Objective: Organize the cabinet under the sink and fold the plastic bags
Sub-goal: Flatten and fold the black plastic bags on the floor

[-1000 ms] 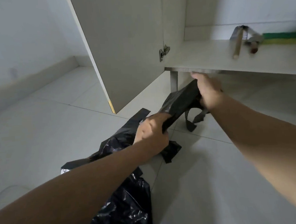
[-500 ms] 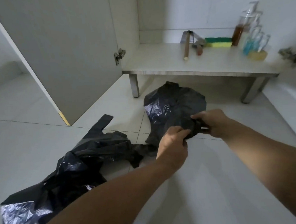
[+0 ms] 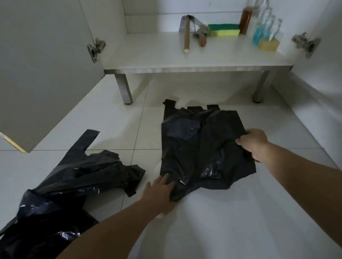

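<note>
The left hand (image 3: 160,192) lies flat on the near left corner of a black plastic bag (image 3: 203,147), fingers straight, its thumb side hidden under the crumpled edge; the right hand (image 3: 253,143) pinches the bag's right edge, fingertips tucked out of sight; the bag is spread on the tiled floor (image 3: 223,226) before the open cabinet (image 3: 161,55); a second black bag (image 3: 55,190), cut off at the left, lies crumpled beside it; the bottles (image 3: 264,29) on the shelf are blurred.

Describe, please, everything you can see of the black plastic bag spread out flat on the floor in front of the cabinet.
The black plastic bag is a thin, glossy, creased film carrier bag, lying spread nearly flat on the white tiled floor, below the cabinet shelf. Its handle loops point toward the cabinet, its bottom edge toward the person. The left hand rests with straight fingers on its near left corner; the right hand grips its right edge. It lies apart from the crumpled bags to the left.
</note>
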`<state>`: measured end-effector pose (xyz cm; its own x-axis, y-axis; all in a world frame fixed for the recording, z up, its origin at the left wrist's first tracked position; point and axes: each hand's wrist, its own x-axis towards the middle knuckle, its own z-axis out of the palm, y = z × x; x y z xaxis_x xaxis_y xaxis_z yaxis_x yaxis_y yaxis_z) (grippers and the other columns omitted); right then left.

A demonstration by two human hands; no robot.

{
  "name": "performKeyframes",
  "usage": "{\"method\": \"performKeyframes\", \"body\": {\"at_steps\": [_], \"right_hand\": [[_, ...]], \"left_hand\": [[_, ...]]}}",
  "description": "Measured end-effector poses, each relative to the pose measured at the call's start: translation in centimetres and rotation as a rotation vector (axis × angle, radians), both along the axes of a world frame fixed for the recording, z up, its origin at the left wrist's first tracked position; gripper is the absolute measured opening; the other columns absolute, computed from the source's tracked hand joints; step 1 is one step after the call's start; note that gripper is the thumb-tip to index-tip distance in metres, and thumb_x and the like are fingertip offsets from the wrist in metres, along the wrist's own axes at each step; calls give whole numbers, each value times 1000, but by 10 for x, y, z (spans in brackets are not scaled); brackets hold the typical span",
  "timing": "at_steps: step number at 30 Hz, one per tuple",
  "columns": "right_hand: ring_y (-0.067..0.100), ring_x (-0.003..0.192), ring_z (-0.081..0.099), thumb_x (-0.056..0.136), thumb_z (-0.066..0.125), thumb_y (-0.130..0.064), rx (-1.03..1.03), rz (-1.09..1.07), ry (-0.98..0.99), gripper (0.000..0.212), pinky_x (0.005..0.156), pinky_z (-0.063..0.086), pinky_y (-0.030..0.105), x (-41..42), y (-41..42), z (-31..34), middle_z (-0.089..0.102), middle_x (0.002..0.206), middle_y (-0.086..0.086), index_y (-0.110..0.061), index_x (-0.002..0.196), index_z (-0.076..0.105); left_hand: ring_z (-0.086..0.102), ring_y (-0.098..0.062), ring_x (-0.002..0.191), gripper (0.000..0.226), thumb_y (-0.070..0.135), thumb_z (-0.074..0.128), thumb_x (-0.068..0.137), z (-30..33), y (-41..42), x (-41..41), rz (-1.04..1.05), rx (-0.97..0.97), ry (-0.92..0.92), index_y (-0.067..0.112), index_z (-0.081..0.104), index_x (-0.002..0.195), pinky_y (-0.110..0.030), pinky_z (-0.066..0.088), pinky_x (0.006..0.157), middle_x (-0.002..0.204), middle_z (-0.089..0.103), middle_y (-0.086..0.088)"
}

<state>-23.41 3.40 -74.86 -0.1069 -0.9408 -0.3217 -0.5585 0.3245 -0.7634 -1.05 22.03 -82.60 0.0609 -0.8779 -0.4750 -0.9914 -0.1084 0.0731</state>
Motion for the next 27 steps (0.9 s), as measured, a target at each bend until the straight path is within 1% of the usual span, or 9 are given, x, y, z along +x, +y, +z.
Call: {"method": "performKeyframes", "body": {"at_steps": [5,8,11,13,15,18,20,22,27], "right_hand": [[37,106,60,88,64,-8,-117,58,274,35,84,45,30,-38,-5,-29,63,117,16,-7,122,57],[37,109,58,89,65,-7,-132,109,380,41,86,46,35,-57,-4,-37,60,119,19,-5,127,50],[40,107,57,87,69,-11,-217,251,609,52,84,49,44,-64,6,-42,55,119,21,-5,131,42],[39,112,54,85,72,-19,-382,441,722,59,88,51,47,-63,18,-49,51,125,19,-8,134,42],[36,126,48,89,68,-32,-431,698,710,63,100,48,47,-60,35,-62,44,141,15,-14,142,40],[31,149,13,94,49,-58,-192,977,730,77,117,25,53,-57,59,-89,5,165,4,-29,156,13],[28,151,-7,93,38,-67,-64,1042,804,83,119,12,56,-63,66,-107,-16,164,-2,-35,156,-6],[28,150,-18,91,29,-73,-26,1071,884,86,119,4,58,-74,67,-115,-25,161,-4,-36,153,-17],[32,148,-23,78,6,-85,46,1037,955,94,118,1,59,-94,73,-118,-34,158,-2,-34,149,-28]], "left_hand": [[8,-24,149,57,44,35,102,-9,1,-8,-76,75,-25,24,21,153,-47,20,118,163,1,-3],[28,-26,139,45,40,35,103,-9,3,-13,-103,11,-32,24,41,145,-39,35,108,158,22,-4],[39,-23,128,46,40,45,98,-11,3,-20,-49,-128,-17,20,47,139,-34,34,105,146,40,-3],[33,-24,136,57,45,50,95,-15,3,-24,-30,-185,-36,21,37,146,-36,26,114,151,32,-3],[17,-25,146,72,50,48,95,-16,-1,-27,-2,-153,-36,20,18,153,-41,16,119,160,14,-4],[-5,-24,150,85,58,41,95,-21,-7,-28,36,-14,-25,19,-4,155,-49,6,120,162,-12,-5],[-12,-23,149,89,61,39,94,-27,-7,-26,29,65,-39,19,-12,154,-53,3,119,160,-21,-5],[-17,-21,148,93,63,38,94,-31,-5,-23,23,94,-35,18,-18,152,-56,0,117,159,-26,-3],[-21,-19,147,102,68,41,90,-32,-2,-15,5,116,17,16,-24,150,-56,-5,116,157,-30,-2]]}}
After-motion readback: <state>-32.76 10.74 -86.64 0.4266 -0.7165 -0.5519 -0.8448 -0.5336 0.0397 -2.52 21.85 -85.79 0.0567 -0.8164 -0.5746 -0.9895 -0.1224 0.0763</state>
